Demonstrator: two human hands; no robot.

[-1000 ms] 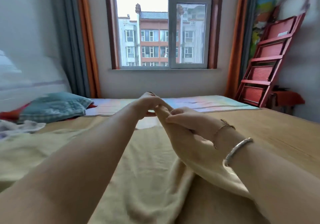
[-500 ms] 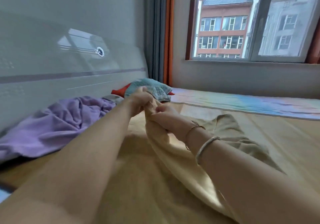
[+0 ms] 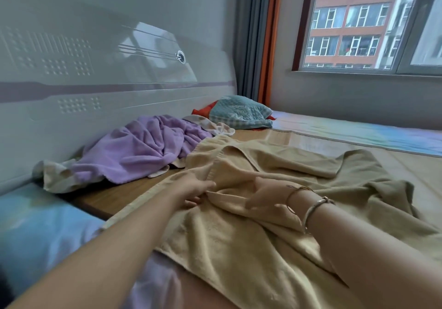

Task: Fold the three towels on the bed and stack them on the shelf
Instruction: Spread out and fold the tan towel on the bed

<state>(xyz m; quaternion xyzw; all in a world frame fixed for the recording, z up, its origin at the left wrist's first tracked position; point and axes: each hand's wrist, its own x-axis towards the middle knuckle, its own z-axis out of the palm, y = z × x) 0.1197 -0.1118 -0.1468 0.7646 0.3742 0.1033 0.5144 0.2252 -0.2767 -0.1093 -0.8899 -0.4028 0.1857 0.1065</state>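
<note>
Looking down through the head camera, I see a tan towel (image 3: 263, 225) spread loosely across the bed (image 3: 114, 194), rumpled, with one corner flap folded back over its middle. Left hand (image 3: 195, 190) lies on the towel's left part, fingers loosely curled against a raised fold; I cannot tell whether they pinch the cloth. Right hand (image 3: 267, 195) rests flat on the same towel just beside the left, fingers spread and open, pressing on a ridge of fabric, gripping nothing that I can see. Two bracelets (image 3: 311, 203) sit on the right wrist. Beyond the hands, a purple towel (image 3: 138, 151) lies crumpled against the white headboard (image 3: 95, 88), with a pale cream towel (image 3: 55, 174) partly under it and showing at both ends. A teal pillow (image 3: 239, 112) sits in the far corner near the curtain (image 3: 253, 33). A window (image 3: 370, 21) shows at upper right.
</note>
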